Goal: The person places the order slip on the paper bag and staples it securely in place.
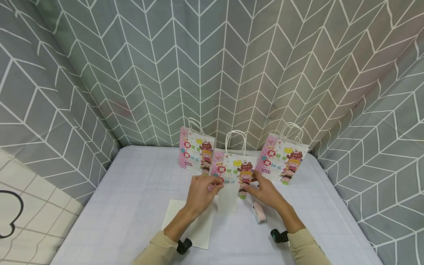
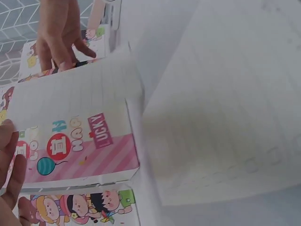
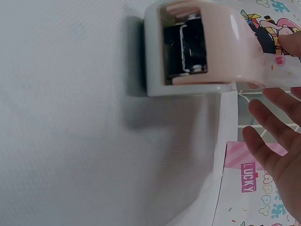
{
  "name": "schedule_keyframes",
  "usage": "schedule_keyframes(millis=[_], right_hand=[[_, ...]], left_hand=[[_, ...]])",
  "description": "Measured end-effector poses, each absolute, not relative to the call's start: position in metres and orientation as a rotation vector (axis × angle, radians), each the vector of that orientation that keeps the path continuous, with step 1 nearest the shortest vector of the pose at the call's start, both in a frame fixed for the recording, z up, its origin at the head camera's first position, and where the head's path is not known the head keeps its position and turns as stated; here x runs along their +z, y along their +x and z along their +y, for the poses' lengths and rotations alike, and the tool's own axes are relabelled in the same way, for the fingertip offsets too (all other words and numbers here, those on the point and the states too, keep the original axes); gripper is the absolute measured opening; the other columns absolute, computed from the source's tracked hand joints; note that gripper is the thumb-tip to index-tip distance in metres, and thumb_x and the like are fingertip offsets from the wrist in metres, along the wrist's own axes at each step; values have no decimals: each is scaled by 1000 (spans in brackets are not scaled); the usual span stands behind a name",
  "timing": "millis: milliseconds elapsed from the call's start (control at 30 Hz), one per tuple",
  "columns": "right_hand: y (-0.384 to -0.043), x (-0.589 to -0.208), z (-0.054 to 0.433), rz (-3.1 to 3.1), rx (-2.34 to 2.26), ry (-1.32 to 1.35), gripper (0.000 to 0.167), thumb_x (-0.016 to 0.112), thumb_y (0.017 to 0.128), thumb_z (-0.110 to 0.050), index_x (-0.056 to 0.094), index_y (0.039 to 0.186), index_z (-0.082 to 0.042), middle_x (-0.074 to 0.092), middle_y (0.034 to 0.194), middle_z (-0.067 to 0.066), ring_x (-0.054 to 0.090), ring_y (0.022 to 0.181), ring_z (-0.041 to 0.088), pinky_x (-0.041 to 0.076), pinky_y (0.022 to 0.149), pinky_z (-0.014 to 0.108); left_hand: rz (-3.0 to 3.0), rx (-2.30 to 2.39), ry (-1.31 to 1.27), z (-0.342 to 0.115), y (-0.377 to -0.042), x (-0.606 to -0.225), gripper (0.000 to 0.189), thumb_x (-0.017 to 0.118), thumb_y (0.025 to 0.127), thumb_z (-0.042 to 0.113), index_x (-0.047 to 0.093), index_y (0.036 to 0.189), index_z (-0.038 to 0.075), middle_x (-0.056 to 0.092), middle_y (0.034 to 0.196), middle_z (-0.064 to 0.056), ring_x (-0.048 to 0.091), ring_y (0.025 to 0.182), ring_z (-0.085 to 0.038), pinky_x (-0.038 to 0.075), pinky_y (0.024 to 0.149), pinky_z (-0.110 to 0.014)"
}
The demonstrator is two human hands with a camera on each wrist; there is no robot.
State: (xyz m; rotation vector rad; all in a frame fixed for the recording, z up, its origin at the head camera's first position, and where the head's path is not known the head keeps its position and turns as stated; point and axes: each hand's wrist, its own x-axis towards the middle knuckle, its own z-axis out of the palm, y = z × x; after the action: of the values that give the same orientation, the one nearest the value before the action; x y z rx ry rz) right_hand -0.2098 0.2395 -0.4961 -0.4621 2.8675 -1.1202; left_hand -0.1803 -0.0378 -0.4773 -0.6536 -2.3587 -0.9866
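Observation:
A paper gift bag (image 1: 228, 165) with cartoon figures and white handles stands in the middle of the table. My left hand (image 1: 201, 193) pinches the upper corner of a small slip of lined paper (image 1: 227, 200), which hangs against the bag's front. In the left wrist view the slip (image 2: 75, 89) overlaps the printed front. My right hand (image 1: 266, 189) holds the bag's right edge, thumb on the front and fingers around the side. In the right wrist view, a pink and white stapler (image 3: 230, 42) lies on the table close to the right hand (image 3: 282, 146).
Two matching gift bags stand behind, one at the left (image 1: 195, 149) and one at the right (image 1: 283, 158). Larger lined paper (image 1: 202, 230) lies under my left forearm. A patterned grey curtain (image 1: 212, 73) borders the white-covered table (image 1: 132, 191).

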Motion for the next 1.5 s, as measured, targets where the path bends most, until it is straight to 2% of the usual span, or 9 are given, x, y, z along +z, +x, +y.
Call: schedule_keyframes(millis=[267, 467, 833, 1067, 1233, 1333, 1500], right_hand=[[-206, -494, 238, 2846, -1099, -447, 74, 67, 94, -47, 37, 151, -9, 62, 131, 12, 56, 126, 34, 46, 101, 55], [-203, -493, 237, 2840, -1102, -459, 72, 68, 94, -47, 40, 150, -10, 63, 130, 10, 56, 126, 33, 46, 100, 56], [-200, -492, 233, 2810, -1119, -429, 72, 69, 92, -49, 42, 148, -12, 62, 131, 9, 55, 129, 34, 45, 102, 57], [-198, -490, 231, 2793, -1121, -448, 72, 70, 92, -47, 42, 148, -12, 61, 132, 9, 53, 130, 35, 44, 102, 58], [-196, -490, 229, 2800, -1098, -480, 70, 71, 92, -41, 42, 147, -11, 62, 131, 8, 54, 130, 35, 45, 101, 58], [-195, -489, 227, 2822, -1070, -494, 69, 71, 91, -44, 44, 146, -11, 64, 128, 7, 56, 128, 33, 46, 100, 56], [-193, -489, 226, 2838, -1053, -516, 67, 71, 91, -46, 47, 144, -13, 65, 126, 5, 57, 125, 29, 47, 99, 55]], left_hand=[[-2158, -1021, -665, -42, -188, -463, 15, 86, 80, 18, 77, 91, 20, 76, 86, 10, 63, 86, -11, 41, 81, -38], [-2064, -1035, -667, -43, -196, -457, 16, 86, 80, 18, 76, 93, 16, 76, 87, 6, 63, 88, -16, 40, 81, -39], [-1981, -1063, -680, -42, -205, -452, 16, 87, 78, 19, 75, 88, 16, 73, 89, 5, 56, 94, -18, 38, 89, -45], [-1930, -1087, -647, -40, -208, -450, 15, 87, 79, 22, 75, 85, 16, 61, 114, -6, 50, 110, -26, 34, 96, -46], [-1928, -1122, -633, -39, -211, -448, 14, 86, 80, 21, 75, 86, 16, 59, 130, -13, 49, 125, -29, 31, 103, -50], [-1931, -1153, -640, -39, -213, -448, 14, 86, 80, 19, 75, 87, 15, 64, 127, -12, 54, 123, -30, 32, 102, -52], [-1944, -1178, -635, -39, -215, -446, 12, 85, 82, 19, 75, 88, 15, 71, 112, -3, 64, 106, -23, 35, 93, -47]])
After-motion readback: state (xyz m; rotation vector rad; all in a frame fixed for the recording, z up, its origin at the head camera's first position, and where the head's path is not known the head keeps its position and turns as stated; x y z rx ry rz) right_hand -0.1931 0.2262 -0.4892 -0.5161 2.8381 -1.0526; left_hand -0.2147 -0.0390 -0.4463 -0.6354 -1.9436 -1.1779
